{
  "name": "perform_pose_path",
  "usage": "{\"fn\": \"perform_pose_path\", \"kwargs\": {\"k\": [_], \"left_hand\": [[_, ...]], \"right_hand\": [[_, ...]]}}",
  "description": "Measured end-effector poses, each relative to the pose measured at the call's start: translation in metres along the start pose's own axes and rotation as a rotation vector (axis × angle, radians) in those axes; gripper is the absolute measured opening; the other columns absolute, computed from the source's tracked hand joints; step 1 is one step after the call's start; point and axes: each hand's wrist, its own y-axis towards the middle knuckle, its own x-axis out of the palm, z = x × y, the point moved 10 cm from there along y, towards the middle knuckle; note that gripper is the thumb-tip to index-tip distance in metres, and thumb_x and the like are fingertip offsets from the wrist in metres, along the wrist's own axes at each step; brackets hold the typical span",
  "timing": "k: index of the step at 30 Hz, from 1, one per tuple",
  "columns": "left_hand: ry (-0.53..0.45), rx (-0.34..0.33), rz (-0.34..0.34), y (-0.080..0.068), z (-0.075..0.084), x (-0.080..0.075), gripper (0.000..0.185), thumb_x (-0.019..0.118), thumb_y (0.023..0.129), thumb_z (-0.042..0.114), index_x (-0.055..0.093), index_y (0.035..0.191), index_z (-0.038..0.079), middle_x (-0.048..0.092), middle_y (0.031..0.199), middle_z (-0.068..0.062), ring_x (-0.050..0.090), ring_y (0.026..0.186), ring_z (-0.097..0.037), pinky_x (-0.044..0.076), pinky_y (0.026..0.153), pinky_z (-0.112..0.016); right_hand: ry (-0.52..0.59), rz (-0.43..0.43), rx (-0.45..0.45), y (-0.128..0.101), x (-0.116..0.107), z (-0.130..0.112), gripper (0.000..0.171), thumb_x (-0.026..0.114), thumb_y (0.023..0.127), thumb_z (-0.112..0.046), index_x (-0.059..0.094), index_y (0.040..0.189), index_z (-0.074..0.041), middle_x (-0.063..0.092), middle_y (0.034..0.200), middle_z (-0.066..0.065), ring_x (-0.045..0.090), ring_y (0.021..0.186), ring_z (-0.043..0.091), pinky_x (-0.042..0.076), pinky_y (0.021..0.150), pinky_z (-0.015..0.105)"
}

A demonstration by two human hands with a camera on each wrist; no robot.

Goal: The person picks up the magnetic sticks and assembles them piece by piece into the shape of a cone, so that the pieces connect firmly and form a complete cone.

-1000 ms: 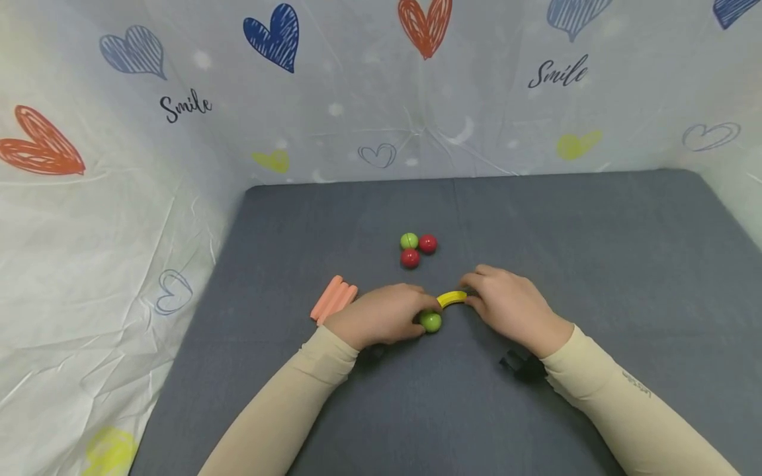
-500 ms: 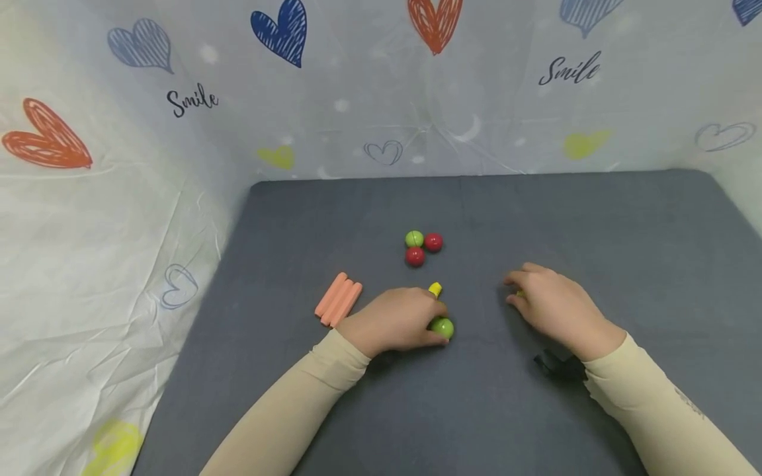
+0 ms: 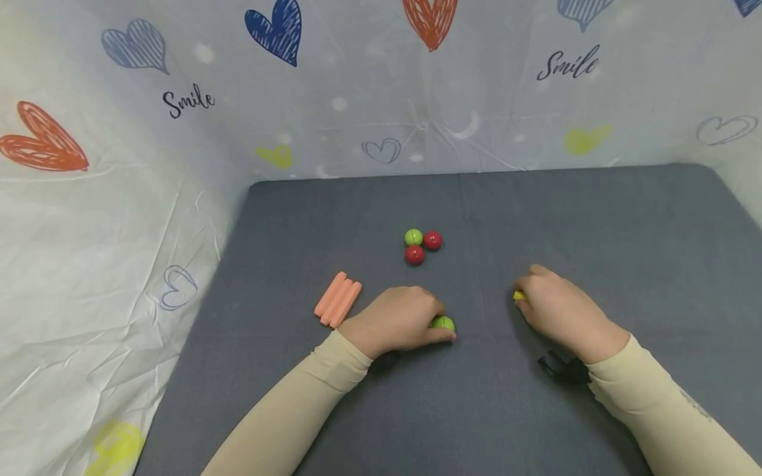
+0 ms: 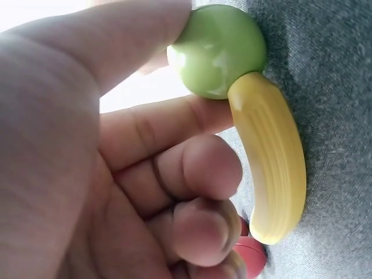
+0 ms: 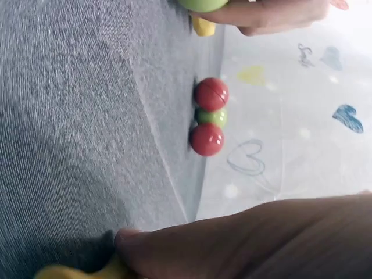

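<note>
While the left hand (image 3: 395,322) pinches a glossy green ball (image 4: 221,49) between thumb and forefinger, its other fingers are curled in and grip nothing that I can see. Against that ball's lower side lies a ribbed yellow banana-shaped piece (image 4: 270,157), touching it and resting on the grey cloth (image 3: 494,410). Well off to the right, the right hand (image 3: 565,311) grasps another yellow piece (image 3: 519,295) by thumb and fingers, just one end peeping out; from here I can't tell how low it sits.

To my eye this is fine positioning work, and a light touch should suit it. A smooth ball would likely roll if let go carelessly — better to press it gently down and part both fingertips evenly. Those curled fingers ought to lift clear of the banana shape, since a nudge could swing it out of contact. With the right hand, I'd lower the piece flat before loosening. The cluster of red and green balls (image 3: 415,255) beyond, and the pink sticks (image 3: 338,299) near the left wrist — both deserve a wide berth.
</note>
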Motion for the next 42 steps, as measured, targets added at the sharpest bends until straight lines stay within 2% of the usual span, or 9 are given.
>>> {"fn": "perform_pose_path", "kwargs": {"k": [8, 10, 14, 21, 32, 42], "left_hand": [[-0.003, 0.008, 0.027, 0.002, 0.001, 0.000, 0.054, 0.074, 0.096, 0.052, 0.046, 0.061, 0.022, 0.030, 0.059, 0.012, 0.030, 0.053, -0.003, 0.027, 0.051, -0.022], [-0.001, 0.009, 0.028, 0.002, 0.002, 0.000, 0.054, 0.074, 0.096, 0.052, 0.047, 0.061, 0.022, 0.030, 0.059, 0.012, 0.031, 0.052, -0.003, 0.027, 0.050, -0.022], [0.005, 0.014, 0.023, 0.002, 0.003, 0.000, 0.054, 0.073, 0.096, 0.053, 0.048, 0.061, 0.022, 0.032, 0.058, 0.012, 0.032, 0.051, -0.003, 0.027, 0.050, -0.022], [0.017, 0.026, 0.023, 0.004, 0.007, 0.001, 0.053, 0.072, 0.097, 0.054, 0.048, 0.061, 0.022, 0.034, 0.059, 0.011, 0.033, 0.052, -0.003, 0.027, 0.049, -0.021], [0.047, 0.034, 0.039, 0.001, 0.010, 0.002, 0.054, 0.073, 0.096, 0.054, 0.048, 0.061, 0.022, 0.034, 0.059, 0.009, 0.036, 0.052, -0.006, 0.026, 0.048, -0.022], [0.044, 0.040, 0.014, 0.001, 0.012, 0.004, 0.052, 0.072, 0.097, 0.054, 0.049, 0.062, 0.023, 0.035, 0.059, 0.009, 0.036, 0.051, -0.006, 0.026, 0.048, -0.021]], "right_hand": [[0.068, 0.016, 0.004, 0.002, 0.000, -0.005, 0.007, 0.073, 0.092, -0.003, 0.069, 0.087, -0.006, 0.055, 0.077, 0.002, 0.051, 0.068, 0.017, 0.047, 0.063, 0.037], [0.108, 0.014, 0.027, 0.003, 0.000, -0.004, 0.003, 0.071, 0.092, -0.005, 0.069, 0.089, -0.005, 0.057, 0.074, 0.001, 0.051, 0.065, 0.015, 0.045, 0.060, 0.035], [0.193, 0.024, 0.102, 0.005, 0.002, 0.000, 0.008, 0.067, 0.092, -0.011, 0.068, 0.091, -0.003, 0.058, 0.071, -0.001, 0.049, 0.059, 0.013, 0.041, 0.055, 0.031], [0.296, 0.044, 0.165, 0.005, 0.013, -0.001, 0.010, 0.069, 0.091, -0.016, 0.065, 0.088, -0.007, 0.061, 0.071, -0.001, 0.053, 0.060, 0.014, 0.043, 0.055, 0.030], [0.358, 0.053, 0.152, 0.009, 0.024, -0.014, 0.017, 0.074, 0.091, -0.019, 0.065, 0.077, -0.015, 0.058, 0.062, -0.006, 0.049, 0.052, 0.013, 0.040, 0.050, 0.028], [0.364, 0.059, 0.129, 0.007, 0.026, -0.018, 0.022, 0.077, 0.093, -0.019, 0.064, 0.076, -0.015, 0.058, 0.063, -0.006, 0.050, 0.051, 0.011, 0.040, 0.051, 0.027]]}}
